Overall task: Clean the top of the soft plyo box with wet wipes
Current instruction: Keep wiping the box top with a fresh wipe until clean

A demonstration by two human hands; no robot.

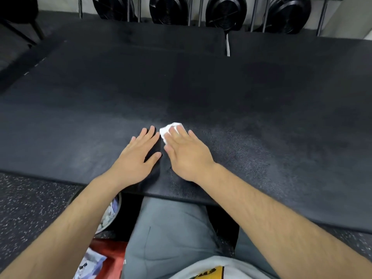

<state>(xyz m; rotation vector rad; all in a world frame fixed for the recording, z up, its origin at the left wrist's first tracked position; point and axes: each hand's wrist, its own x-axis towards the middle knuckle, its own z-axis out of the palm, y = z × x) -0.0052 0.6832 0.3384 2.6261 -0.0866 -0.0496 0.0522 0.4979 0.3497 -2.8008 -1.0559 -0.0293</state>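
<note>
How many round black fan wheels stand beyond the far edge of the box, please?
4 fan wheels in a row behind the plyo box: far left, left of centre, right of centre, right. The frame's top crops them; more may be hidden.

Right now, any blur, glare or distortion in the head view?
Head view: right hand and the wet wipe under its fingers are motion-smeared, left hand sharper; soft plyo box top has a pale sheen by the hands, darker farther back; back posts splay outward, wide-angle bend.
</note>
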